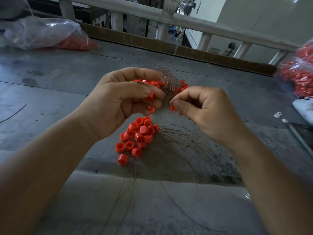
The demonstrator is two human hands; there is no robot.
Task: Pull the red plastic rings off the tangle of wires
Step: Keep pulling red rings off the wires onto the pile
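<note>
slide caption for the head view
left hand grips the wire tangle; right hand pinches a red ring above the ring pile

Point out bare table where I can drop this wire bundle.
Bare: the left table stretch between the clear bag and the left hand; also the far strip before the cardboard edge. Crowded: the red ring pile and loose wires at centre, and the right edge by the bag of red parts.

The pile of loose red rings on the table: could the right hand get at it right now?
Probably yes. The pile lies uncovered just below the right hand, with nothing between them. That hand is pinching a red ring, though, so it would have to let go first.
</note>
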